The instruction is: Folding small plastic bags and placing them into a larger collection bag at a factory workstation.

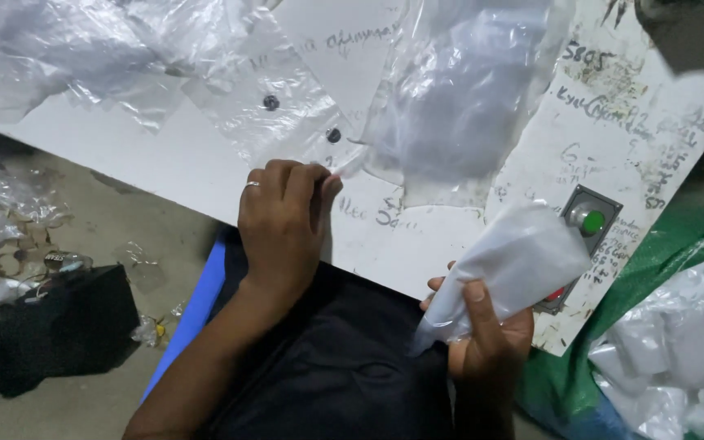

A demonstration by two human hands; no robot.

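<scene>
My left hand (283, 224) rests at the near edge of a white table (205, 167), fingers curled, pinching the thin corner of a clear plastic bag (458, 114) that lies on the tabletop. A ring shows on one finger. My right hand (486, 330) is below the table edge, closed around a folded white plastic packet (515, 265) that sticks up and to the right.
Crumpled clear plastic sheets (124, 49) cover the table's far left. A control box with a green button (590, 220) sits at the table's right edge. A green sack (678, 244) with white packets (686, 350) lies right; a black cloth (59, 326) on the floor left.
</scene>
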